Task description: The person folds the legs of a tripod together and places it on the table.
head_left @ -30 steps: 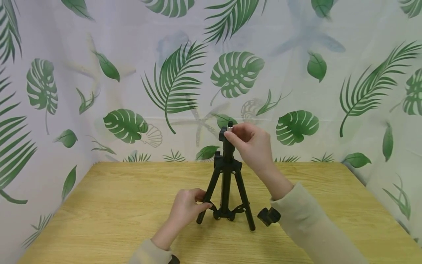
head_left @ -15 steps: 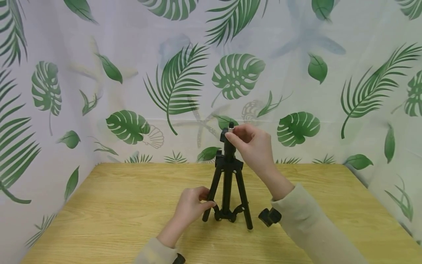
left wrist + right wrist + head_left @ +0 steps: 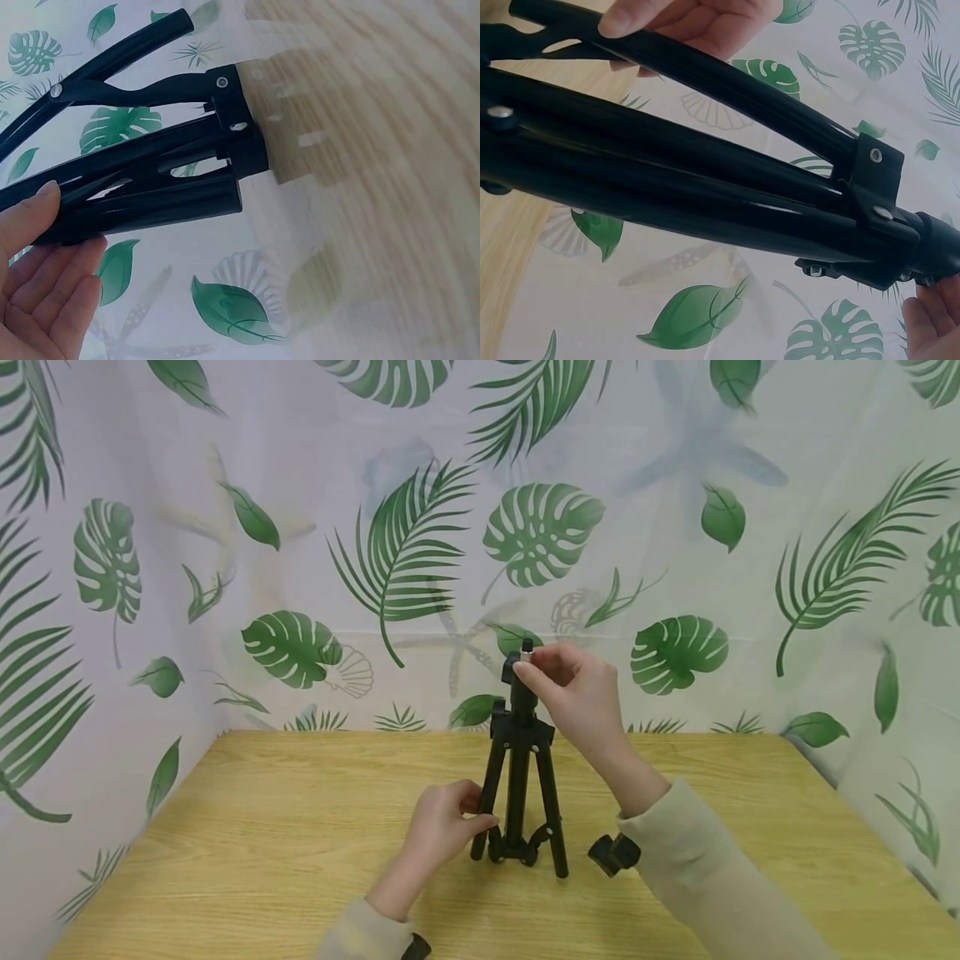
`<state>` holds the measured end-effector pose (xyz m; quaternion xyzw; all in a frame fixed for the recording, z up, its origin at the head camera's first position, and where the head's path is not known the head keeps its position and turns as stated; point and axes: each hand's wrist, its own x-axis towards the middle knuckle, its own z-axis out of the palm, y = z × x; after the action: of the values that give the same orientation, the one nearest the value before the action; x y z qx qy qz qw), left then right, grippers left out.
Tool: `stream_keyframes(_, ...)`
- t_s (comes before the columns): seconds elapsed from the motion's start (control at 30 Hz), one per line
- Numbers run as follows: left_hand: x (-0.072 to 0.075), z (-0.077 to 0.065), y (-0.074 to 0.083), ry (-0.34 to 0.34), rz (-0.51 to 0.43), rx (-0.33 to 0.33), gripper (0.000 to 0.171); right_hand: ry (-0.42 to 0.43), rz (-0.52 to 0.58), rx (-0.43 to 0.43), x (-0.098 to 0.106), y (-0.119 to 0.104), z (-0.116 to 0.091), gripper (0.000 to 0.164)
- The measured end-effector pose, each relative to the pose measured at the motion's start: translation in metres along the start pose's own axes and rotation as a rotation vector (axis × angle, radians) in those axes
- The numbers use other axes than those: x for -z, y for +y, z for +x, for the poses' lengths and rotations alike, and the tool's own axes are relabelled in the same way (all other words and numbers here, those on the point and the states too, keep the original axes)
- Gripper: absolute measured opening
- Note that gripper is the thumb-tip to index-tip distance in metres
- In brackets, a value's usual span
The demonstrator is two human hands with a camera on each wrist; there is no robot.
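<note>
A black tripod (image 3: 518, 777) stands upright near the middle of the table, its legs partly folded in. My right hand (image 3: 581, 693) grips its top between thumb and fingers, just below the silver and black tip. Low on the left leg, my left hand (image 3: 442, 827) pinches the tube with the thumb in front. In the left wrist view, the thumb and fingers of the left hand (image 3: 52, 277) lie on either side of that leg, near the lower brace (image 3: 142, 94). The right wrist view shows the leg tubes (image 3: 675, 172) running up to the collar, with the right hand (image 3: 934, 319) at the edge.
The wooden table (image 3: 262, 827) reaches back to a white cloth (image 3: 420, 427) printed with green leaves, which also hangs along both sides. A black knob-like piece (image 3: 613, 853) sits at the right sleeve's cuff, and another dark piece (image 3: 416, 947) at the left cuff.
My left hand has moved right with the left leg, and the tripod's legs stand closer together. The right hand stays at the top of the tripod.
</note>
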<state>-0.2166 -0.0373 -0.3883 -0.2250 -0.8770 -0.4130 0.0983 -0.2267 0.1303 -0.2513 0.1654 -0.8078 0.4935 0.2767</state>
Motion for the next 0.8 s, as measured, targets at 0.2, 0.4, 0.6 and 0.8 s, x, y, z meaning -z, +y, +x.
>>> stream_keyframes(0.2, -0.0023, 0.0009, 0.0014, -0.006, -0.008, 0.011, 0.015, 0.003, 0.009, 0.012, -0.0001, -0.0002, -0.0006, 0.022)
stream_keyframes(0.4, -0.0058, 0.0026, 0.0005, 0.004, -0.001, 0.009, 0.015, 0.007, 0.009, 0.032, -0.0010, 0.0009, -0.0016, 0.020)
stream_keyframes(0.6, -0.0070, 0.0043, 0.0019, 0.006, 0.017, -0.019, 0.015, 0.007, 0.013, 0.044, -0.0009, 0.0007, -0.0020, 0.019)
stream_keyframes(0.8, -0.0069, 0.0067, 0.0027, -0.014, 0.038, -0.031, 0.014, 0.006, 0.010, 0.034, 0.0001, 0.0000, -0.0016, 0.020)
